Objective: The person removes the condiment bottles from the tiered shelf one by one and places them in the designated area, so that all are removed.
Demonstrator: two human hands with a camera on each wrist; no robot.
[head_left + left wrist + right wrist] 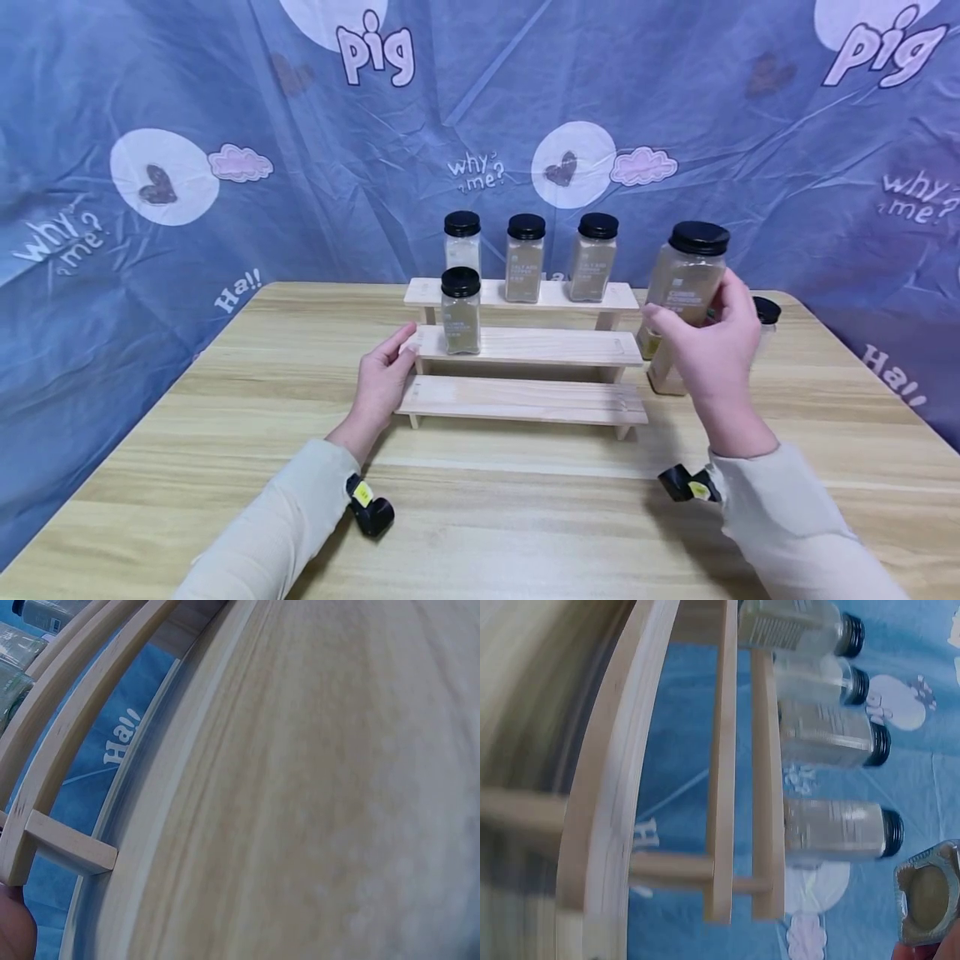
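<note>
My right hand [716, 350] grips a square clear spice jar [686, 279] with a black lid and tan powder, raised beside the right end of a three-tier wooden shelf rack [540, 343]. The jar's bottom shows at the right edge of the right wrist view. My left hand [384, 379] holds the left end of the rack by its middle tier. On that tier, near the left end, stands a spice jar [461, 312]. Along the top tier stand a jar with white contents [462, 242] and two tan ones, the middle jar [525, 258] and right jar [595, 258].
More jars stand on the wooden table [525, 517] to the right of the rack, partly hidden by my right hand: a near jar [666, 375] and a black-lidded jar [767, 312]. A blue printed cloth [337, 183] hangs behind the table.
</note>
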